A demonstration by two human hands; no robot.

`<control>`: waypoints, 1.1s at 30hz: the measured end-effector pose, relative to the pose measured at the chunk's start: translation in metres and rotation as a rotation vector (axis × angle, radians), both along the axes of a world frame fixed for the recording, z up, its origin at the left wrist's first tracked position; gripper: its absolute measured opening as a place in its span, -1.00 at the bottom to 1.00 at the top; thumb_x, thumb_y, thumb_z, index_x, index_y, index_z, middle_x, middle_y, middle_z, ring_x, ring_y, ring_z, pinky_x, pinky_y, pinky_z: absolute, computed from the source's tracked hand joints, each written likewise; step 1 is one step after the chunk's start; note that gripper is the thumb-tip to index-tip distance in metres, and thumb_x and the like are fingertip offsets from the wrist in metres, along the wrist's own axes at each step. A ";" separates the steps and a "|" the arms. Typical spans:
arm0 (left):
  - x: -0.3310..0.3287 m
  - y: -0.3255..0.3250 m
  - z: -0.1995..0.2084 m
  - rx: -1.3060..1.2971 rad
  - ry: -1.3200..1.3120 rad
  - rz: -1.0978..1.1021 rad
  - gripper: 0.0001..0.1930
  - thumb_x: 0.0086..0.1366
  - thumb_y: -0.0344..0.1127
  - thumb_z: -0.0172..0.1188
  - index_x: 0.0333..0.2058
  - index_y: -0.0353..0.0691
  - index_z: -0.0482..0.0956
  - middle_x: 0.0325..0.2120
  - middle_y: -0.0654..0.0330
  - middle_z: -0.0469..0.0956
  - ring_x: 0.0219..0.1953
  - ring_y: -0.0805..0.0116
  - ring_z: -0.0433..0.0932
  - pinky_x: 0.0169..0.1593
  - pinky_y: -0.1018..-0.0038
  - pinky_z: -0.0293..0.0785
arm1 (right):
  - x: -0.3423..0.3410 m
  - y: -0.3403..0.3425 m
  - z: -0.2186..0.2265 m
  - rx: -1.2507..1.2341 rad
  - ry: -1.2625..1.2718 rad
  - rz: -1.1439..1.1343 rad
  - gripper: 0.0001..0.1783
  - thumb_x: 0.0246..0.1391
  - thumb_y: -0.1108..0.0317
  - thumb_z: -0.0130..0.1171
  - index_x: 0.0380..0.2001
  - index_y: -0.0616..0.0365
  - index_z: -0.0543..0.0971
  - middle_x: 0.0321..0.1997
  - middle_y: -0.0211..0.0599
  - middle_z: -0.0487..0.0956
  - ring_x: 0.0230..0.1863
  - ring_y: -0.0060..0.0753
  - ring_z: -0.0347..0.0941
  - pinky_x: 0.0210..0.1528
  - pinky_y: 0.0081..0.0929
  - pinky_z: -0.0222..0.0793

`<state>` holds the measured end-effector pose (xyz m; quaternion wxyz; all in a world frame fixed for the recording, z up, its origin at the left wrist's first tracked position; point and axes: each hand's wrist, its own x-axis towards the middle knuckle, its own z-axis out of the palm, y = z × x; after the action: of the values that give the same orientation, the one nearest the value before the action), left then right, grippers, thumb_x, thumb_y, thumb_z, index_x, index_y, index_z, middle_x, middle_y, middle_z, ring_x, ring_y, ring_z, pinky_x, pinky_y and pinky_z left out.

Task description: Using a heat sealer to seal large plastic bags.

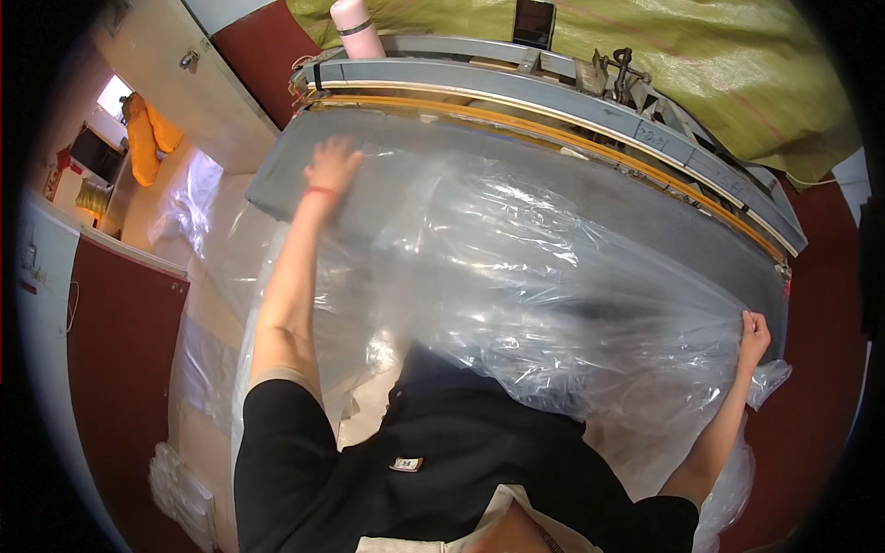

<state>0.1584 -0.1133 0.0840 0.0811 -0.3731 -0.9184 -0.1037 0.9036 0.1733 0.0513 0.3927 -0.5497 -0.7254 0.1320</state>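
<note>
Two hands: our left hand [333,168] spread, empty; our right hand [754,339] pinching one clear plastic sheet [516,253], draped over one grey worktop [682,226]. One pink bottle [359,35] beyond, contents hidden.

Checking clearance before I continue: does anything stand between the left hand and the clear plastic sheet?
Nothing visible does. The left hand is right by the clear plastic sheet, contact unclear; the metal frame and pink bottle are beyond the grey worktop.
</note>
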 end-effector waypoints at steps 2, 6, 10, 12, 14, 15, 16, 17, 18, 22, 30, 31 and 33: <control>-0.006 -0.006 0.001 0.193 0.067 -0.090 -0.68 0.18 -0.13 -0.10 -0.17 -0.17 0.38 -0.12 0.06 0.37 0.00 0.12 0.28 -0.04 0.16 0.27 | -0.002 -0.002 0.001 0.010 -0.036 -0.043 -0.78 -0.07 0.34 0.15 -0.58 0.27 0.41 -0.68 -0.53 0.26 -0.58 -0.68 0.09 -0.51 -0.66 0.13; 0.060 -0.013 0.027 0.340 -0.636 -0.276 -0.49 0.29 0.01 -0.27 -0.31 -0.34 0.52 -0.31 0.17 0.51 -0.27 0.41 0.42 -0.10 0.49 0.27 | 0.006 -0.005 0.002 0.014 -0.076 -0.084 -0.77 -0.07 0.32 0.15 -0.58 0.26 0.41 -0.69 -0.48 0.26 -0.58 -0.66 0.11 -0.50 -0.64 0.15; 0.117 0.002 0.014 0.538 -0.906 -0.418 -0.71 0.26 -0.20 -0.10 -0.34 -0.30 0.50 -0.42 0.29 0.48 -0.32 0.56 0.37 -0.24 0.65 0.25 | -0.005 -0.008 0.008 0.046 -0.090 -0.077 -0.76 -0.06 0.29 0.14 -0.57 0.25 0.41 -0.68 -0.43 0.28 -0.57 -0.63 0.12 -0.48 -0.62 0.17; 0.120 0.021 0.021 0.600 -0.916 -0.366 -0.78 0.24 -0.26 -0.06 -0.37 -0.28 0.49 -0.43 0.30 0.47 -0.35 0.59 0.36 -0.25 0.66 0.25 | -0.005 -0.008 0.007 0.064 -0.088 -0.075 -0.76 -0.05 0.28 0.13 -0.56 0.26 0.41 -0.68 -0.42 0.29 -0.57 -0.62 0.13 -0.48 -0.61 0.17; 0.112 0.032 0.034 0.789 -0.990 -0.366 -0.94 0.18 -0.37 0.02 -0.40 -0.20 0.44 -0.51 0.33 0.44 -0.47 0.63 0.32 -0.31 0.67 0.28 | 0.002 -0.003 0.003 0.010 -0.123 -0.124 -0.76 -0.05 0.28 0.13 -0.55 0.25 0.41 -0.67 -0.42 0.31 -0.57 -0.61 0.14 -0.47 -0.61 0.18; 0.107 0.033 0.037 0.788 -0.991 -0.370 -0.94 0.18 -0.37 0.02 -0.40 -0.20 0.44 -0.51 0.33 0.44 -0.47 0.63 0.32 -0.31 0.67 0.28 | 0.003 -0.003 0.002 0.010 -0.122 -0.127 -0.76 -0.05 0.28 0.13 -0.55 0.25 0.41 -0.67 -0.42 0.31 -0.57 -0.61 0.14 -0.47 -0.61 0.18; 0.101 0.032 0.040 0.948 -1.090 -0.388 -0.94 0.18 -0.38 0.02 -0.36 -0.19 0.42 -0.53 0.34 0.42 -0.51 0.64 0.31 -0.39 0.70 0.26 | 0.003 -0.002 0.002 0.010 -0.119 -0.117 -0.76 -0.05 0.28 0.13 -0.55 0.25 0.42 -0.67 -0.41 0.32 -0.56 -0.61 0.15 -0.46 -0.60 0.19; 0.094 0.030 0.042 1.110 -1.187 -0.405 -0.91 0.17 -0.39 0.02 -0.32 -0.17 0.41 -0.56 0.36 0.41 -0.56 0.65 0.30 -0.46 0.73 0.24 | 0.004 -0.002 0.001 0.009 -0.115 -0.106 -0.76 -0.05 0.28 0.13 -0.55 0.25 0.42 -0.67 -0.41 0.32 -0.56 -0.61 0.15 -0.46 -0.60 0.19; 0.085 0.024 0.041 1.092 -1.190 -0.304 -0.86 0.16 -0.42 0.02 -0.26 -0.16 0.38 -0.61 0.37 0.37 -0.63 0.68 0.28 -0.60 0.77 0.17 | 0.004 -0.003 0.000 0.007 -0.113 -0.105 -0.76 -0.05 0.28 0.13 -0.55 0.25 0.42 -0.67 -0.41 0.32 -0.56 -0.61 0.15 -0.46 -0.60 0.19; 0.038 -0.010 0.002 0.715 -0.805 -0.036 -0.72 0.01 -0.41 0.06 -0.23 -0.25 0.41 -0.61 0.24 0.44 -0.52 0.47 0.41 -0.44 0.54 0.34 | 0.001 -0.005 0.005 0.028 -0.112 -0.071 -0.77 -0.05 0.29 0.13 -0.54 0.25 0.42 -0.66 -0.40 0.33 -0.56 -0.61 0.17 -0.45 -0.60 0.19; 0.039 -0.022 0.007 0.764 -0.700 -0.125 -0.70 0.10 -0.47 0.08 -0.16 -0.20 0.31 -0.68 0.39 0.39 -0.71 0.68 0.24 -0.67 0.73 0.10 | -0.003 -0.008 0.008 0.015 -0.110 -0.069 -0.78 -0.04 0.29 0.12 -0.54 0.25 0.42 -0.65 -0.42 0.31 -0.55 -0.61 0.16 -0.45 -0.63 0.18; 0.044 -0.019 0.021 0.762 -0.704 -0.125 -0.70 0.10 -0.47 0.08 -0.16 -0.20 0.31 -0.68 0.39 0.39 -0.71 0.68 0.24 -0.67 0.73 0.10 | 0.000 -0.008 0.007 0.014 -0.117 -0.079 -0.78 -0.04 0.29 0.12 -0.54 0.24 0.42 -0.65 -0.42 0.31 -0.56 -0.62 0.15 -0.45 -0.63 0.18; 0.052 -0.015 0.041 0.905 -0.944 -0.279 -0.61 0.01 -0.41 0.10 -0.12 -0.26 0.33 -0.59 0.27 0.46 -0.49 0.51 0.44 -0.39 0.56 0.36 | 0.005 -0.008 0.005 0.014 -0.124 -0.090 -0.78 -0.04 0.29 0.12 -0.54 0.24 0.42 -0.65 -0.43 0.31 -0.56 -0.62 0.15 -0.45 -0.64 0.17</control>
<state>0.2105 -0.1281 0.1254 -0.1953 -0.3320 -0.6643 -0.6405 0.9089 0.1648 0.0566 0.3565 -0.5860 -0.7238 0.0748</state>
